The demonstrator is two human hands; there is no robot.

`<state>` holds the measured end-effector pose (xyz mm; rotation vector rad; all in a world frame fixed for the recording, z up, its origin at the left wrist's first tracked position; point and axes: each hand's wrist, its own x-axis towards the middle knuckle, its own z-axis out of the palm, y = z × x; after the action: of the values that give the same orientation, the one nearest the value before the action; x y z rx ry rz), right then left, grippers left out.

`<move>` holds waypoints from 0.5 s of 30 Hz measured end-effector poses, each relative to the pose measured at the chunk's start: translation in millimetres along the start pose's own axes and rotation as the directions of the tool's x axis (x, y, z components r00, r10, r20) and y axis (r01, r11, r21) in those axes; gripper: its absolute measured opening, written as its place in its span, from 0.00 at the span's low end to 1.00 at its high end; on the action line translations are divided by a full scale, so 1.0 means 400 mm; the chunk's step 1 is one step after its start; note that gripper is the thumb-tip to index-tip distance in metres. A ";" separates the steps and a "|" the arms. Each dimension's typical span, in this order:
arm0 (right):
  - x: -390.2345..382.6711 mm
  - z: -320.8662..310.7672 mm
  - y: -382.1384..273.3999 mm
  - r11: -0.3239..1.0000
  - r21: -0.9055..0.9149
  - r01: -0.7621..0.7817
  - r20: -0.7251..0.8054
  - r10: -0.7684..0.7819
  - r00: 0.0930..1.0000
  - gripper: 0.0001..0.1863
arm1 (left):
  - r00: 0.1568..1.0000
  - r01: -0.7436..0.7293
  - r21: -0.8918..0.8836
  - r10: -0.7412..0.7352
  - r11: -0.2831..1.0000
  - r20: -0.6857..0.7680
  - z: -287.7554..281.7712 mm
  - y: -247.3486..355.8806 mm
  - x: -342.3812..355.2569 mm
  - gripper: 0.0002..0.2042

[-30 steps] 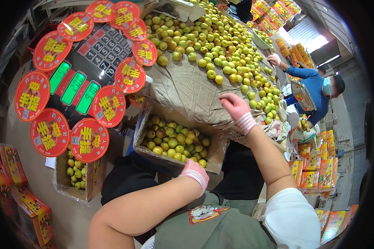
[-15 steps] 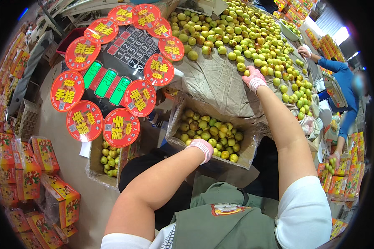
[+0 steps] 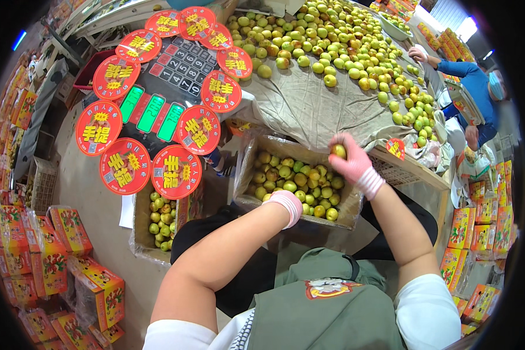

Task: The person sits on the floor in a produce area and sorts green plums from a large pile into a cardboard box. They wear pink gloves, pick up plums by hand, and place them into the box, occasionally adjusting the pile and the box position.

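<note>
My right hand (image 3: 354, 163), in a pink glove, is closed around a yellow-green jujube (image 3: 338, 151) above the right rear corner of an open carton (image 3: 349, 214). The carton is lined with clear plastic and holds many similar jujubes (image 3: 300, 179) with reddish-brown patches. My left hand (image 3: 290, 205), also gloved in pink, rests at the carton's near side. Its fingers are mostly hidden behind the back of the hand. Beyond the carton, a large heap of loose jujubes (image 3: 350, 46) lies on a grey cloth (image 3: 297, 111) over a table.
A scale with green displays (image 3: 151, 114), ringed by round red tags (image 3: 124, 165), stands left of the table. Below it is a second carton of jujubes (image 3: 162, 221). Printed boxes (image 3: 102, 291) are stacked at both sides. A co-worker in blue (image 3: 478, 87) is at the right.
My right hand has come back from the heap to the carton with a jujube in it. The left hand has barely moved. The scale's display has changed. The co-worker's lower arm has moved up.
</note>
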<state>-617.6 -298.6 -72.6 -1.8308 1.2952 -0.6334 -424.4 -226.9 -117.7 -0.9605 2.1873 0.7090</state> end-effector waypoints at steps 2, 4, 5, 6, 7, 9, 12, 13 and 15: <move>-0.069 0.011 0.018 0.999 0.051 0.009 0.043 -0.011 0.999 0.19 | 0.999 0.011 0.014 -0.011 1.000 0.031 -0.010 0.010 -0.012 0.15; -0.100 0.012 0.024 0.996 0.093 -0.011 0.050 0.006 0.999 0.20 | 0.997 0.028 0.018 -0.029 0.999 0.071 -0.012 0.017 -0.021 0.15; -0.097 0.004 0.031 0.997 0.076 -0.010 0.015 0.009 1.000 0.21 | 0.999 0.039 0.014 -0.039 0.999 0.029 -0.008 0.019 -0.023 0.15; -0.079 -0.007 0.038 0.998 0.060 -0.010 -0.020 0.011 1.000 0.22 | 0.999 0.051 0.009 -0.051 0.999 -0.013 -0.002 0.020 -0.023 0.15; -0.059 -0.015 0.042 0.999 0.045 -0.011 -0.053 0.014 0.998 0.22 | 0.997 0.062 0.004 -0.062 0.998 -0.052 0.006 0.021 -0.024 0.15; -0.008 -0.046 0.001 0.988 -0.151 0.019 -0.121 -0.038 0.992 0.23 | 0.956 -0.069 0.032 0.075 0.997 -0.284 0.016 0.028 -0.042 0.20; 0.099 -0.091 -0.008 0.893 -0.449 0.015 -0.198 -0.116 0.973 0.24 | 0.715 -0.332 0.159 0.358 0.930 -0.600 0.029 0.044 -0.099 0.24; 0.139 -0.099 -0.005 0.886 -0.462 -0.022 -0.223 -0.093 0.970 0.25 | 0.706 -0.421 0.140 0.420 0.896 -0.570 0.022 0.055 -0.100 0.26; 0.186 -0.127 0.008 0.861 -0.494 -0.119 -0.291 -0.035 0.956 0.25 | 0.786 -0.463 0.027 0.424 0.886 -0.450 0.003 0.081 -0.114 0.22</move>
<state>-631.8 -384.5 -49.5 -2.1776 1.8326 -0.5880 -425.1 -187.0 -78.2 -0.6903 2.8691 0.8667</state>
